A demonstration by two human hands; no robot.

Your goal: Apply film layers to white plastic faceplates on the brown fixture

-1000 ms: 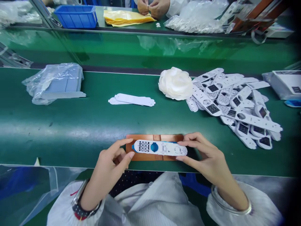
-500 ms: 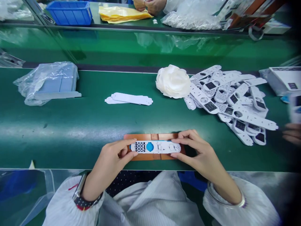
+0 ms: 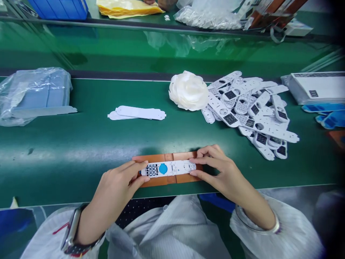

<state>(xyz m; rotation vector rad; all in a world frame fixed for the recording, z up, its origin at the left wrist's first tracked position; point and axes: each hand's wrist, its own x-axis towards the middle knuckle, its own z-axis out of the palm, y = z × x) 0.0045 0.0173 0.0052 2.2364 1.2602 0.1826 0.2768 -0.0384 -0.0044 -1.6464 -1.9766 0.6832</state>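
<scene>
A narrow white printed strip (image 3: 176, 167) with cut-outs and a blue round spot lies over an orange-brown block (image 3: 185, 177). My left hand (image 3: 121, 180) pinches its left end between thumb and fingers. At the other end, my right hand (image 3: 218, 167) holds the strip the same way, fingertips on its upper and lower edges. A bit of blue shows under the strip's left tip. Beyond the hands, a couple of plain white strips (image 3: 140, 113) lie overlapping on the green table (image 3: 88, 144).
A pile of white printed strips (image 3: 248, 111) spreads at the right, beside a white ruffled round stack (image 3: 188, 90). Plastic-wrapped sheets (image 3: 40, 93) lie at left. A white box (image 3: 318, 86) and blue strips (image 3: 331, 118) sit far right. A blue bin (image 3: 60, 8) stands beyond the divider.
The view has shifted, so most things sit further left. Both hands still grip the strip's ends over the block. Another person's hand at the far right has left the view.
</scene>
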